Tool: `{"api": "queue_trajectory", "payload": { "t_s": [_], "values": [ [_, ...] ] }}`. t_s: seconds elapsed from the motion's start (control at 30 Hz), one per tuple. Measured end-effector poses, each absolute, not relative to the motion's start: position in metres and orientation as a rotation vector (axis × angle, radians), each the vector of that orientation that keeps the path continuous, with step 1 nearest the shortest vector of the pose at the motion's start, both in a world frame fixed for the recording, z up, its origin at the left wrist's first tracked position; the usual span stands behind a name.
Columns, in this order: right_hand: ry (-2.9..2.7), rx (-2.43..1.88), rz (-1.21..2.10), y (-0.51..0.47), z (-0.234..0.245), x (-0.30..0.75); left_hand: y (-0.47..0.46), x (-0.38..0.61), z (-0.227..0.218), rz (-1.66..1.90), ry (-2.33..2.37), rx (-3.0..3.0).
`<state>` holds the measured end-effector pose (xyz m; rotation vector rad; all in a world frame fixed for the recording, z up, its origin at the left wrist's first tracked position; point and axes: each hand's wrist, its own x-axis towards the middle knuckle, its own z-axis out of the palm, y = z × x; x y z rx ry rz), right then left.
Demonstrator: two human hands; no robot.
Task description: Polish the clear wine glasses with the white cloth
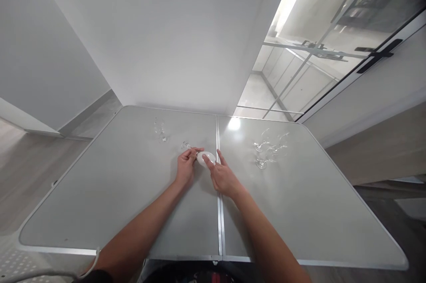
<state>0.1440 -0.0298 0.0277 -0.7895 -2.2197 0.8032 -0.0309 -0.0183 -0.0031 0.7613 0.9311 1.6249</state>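
Observation:
A clear stemmed glass (205,158) is held tilted on its side above the middle of the table, its foot towards the far left. White material shows at its bowl; whether it is a cloth or tissue, inside or behind the glass, I cannot make out. My left hand (187,165) closes its fingers round the stem near the bowl. At the bowl's rim end is my right hand (224,176), with one finger laid along the bowl and another stretched out past it; its other fingers are curled.
Another clear glass (162,134) stands at the back left of the grey folding table (289,221). Several more clear stemmed glasses (261,163) are grouped at the right. A metal seam (220,225) splits the tabletop. Behind it rise a white wall (176,52) and a glass-paned door (299,69).

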Motion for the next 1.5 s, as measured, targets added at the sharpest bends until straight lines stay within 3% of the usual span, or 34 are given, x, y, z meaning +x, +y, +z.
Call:
{"api": "queue_trajectory", "payload": {
  "t_s": [0.07, 0.27, 0.33, 0.47, 0.57, 0.63, 0.87, 1.07, 1.2, 1.3, 1.5],
  "values": [
    [-2.168, -0.771, 0.883, -0.03, 0.029, 0.143, -0.018, -0.032, -0.003, 1.611, 0.922, 0.767],
    [-0.989, -0.786, 1.753, -0.033, 0.04, 0.13, -0.015, -0.035, -0.003, 1.613, 0.769, 0.682],
    [-0.906, -0.758, 1.835, -0.032, 0.041, 0.13, -0.014, -0.036, -0.003, 1.623, 0.787, 0.682],
    [-1.495, -0.886, 1.255, -0.031, 0.035, 0.139, -0.015, -0.034, -0.003, 1.649, 0.83, 0.707],
    [-2.009, -0.745, 0.862, -0.03, 0.031, 0.146, -0.017, -0.033, -0.004, 1.618, 0.843, 0.704],
    [-1.973, -0.759, 0.866, -0.031, 0.031, 0.146, -0.017, -0.032, -0.004, 1.601, 0.858, 0.71],
    [-0.73, -0.899, 1.392, -0.023, 0.041, 0.143, -0.022, -0.028, 0.004, 1.35, 0.787, 0.824],
    [-0.875, -0.926, 1.209, -0.016, 0.047, 0.164, -0.029, -0.03, 0.015, 0.752, 0.533, 0.663],
    [-1.055, -1.014, 1.144, -0.023, 0.046, 0.161, -0.038, -0.022, 0.012, 0.558, 0.558, 0.855],
    [-0.931, -1.047, 1.034, -0.022, 0.046, 0.155, -0.04, -0.015, 0.011, 0.552, 0.57, 0.965],
    [-0.522, -0.977, 0.82, -0.005, 0.045, 0.16, -0.035, -0.016, 0.011, 0.886, 0.673, 1.007]
  ]
}}
